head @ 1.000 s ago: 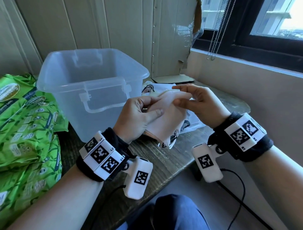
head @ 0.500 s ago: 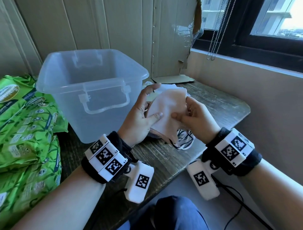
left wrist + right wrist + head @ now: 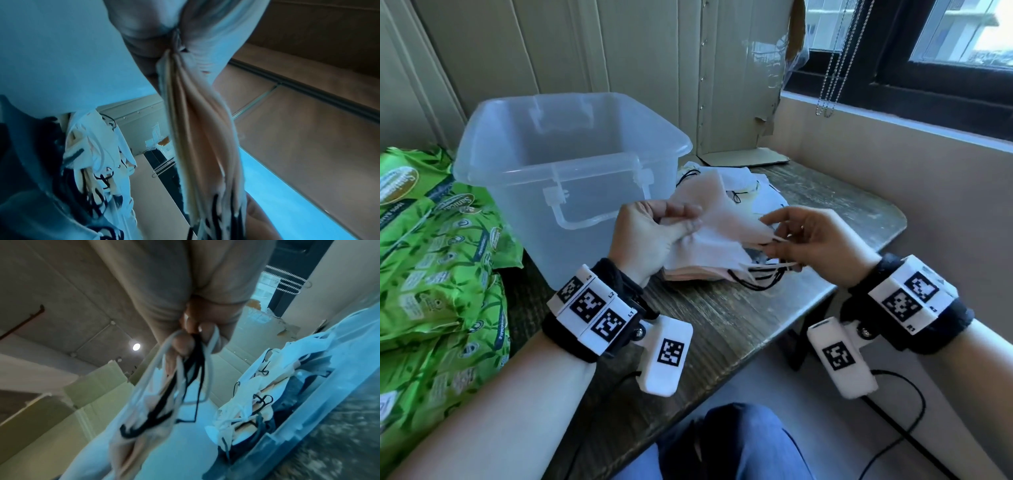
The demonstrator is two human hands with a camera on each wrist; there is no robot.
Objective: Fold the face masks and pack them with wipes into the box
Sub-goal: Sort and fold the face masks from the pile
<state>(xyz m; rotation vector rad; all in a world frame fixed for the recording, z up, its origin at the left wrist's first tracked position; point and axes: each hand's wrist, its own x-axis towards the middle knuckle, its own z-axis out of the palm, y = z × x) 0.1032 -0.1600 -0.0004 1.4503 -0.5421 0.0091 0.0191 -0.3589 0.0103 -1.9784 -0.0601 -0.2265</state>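
A folded bundle of pale pink and white face masks [image 3: 717, 236] hangs above the table between both hands. My left hand [image 3: 654, 236] pinches its left end; the left wrist view shows the layered masks [image 3: 203, 138] squeezed between thumb and fingers. My right hand [image 3: 808, 240] pinches the black and white ear loops [image 3: 193, 363] at the bundle's right end. More loose masks [image 3: 743, 185] lie in a pile behind, beside the clear plastic box [image 3: 571, 192], which stands open. Green wipe packs [image 3: 431, 246] are stacked at the left.
The wooden table [image 3: 722, 329] ends close in front of my hands and rounds off at the right. A window sill and wall run along the right side. Cardboard [image 3: 743, 157] leans against the back wall. A knee in blue trousers [image 3: 726, 445] is below the table edge.
The right hand slid from the middle of the masks out to the ear loops at the right end. The left hand turned the bundle flatter and now pinches its left edge.
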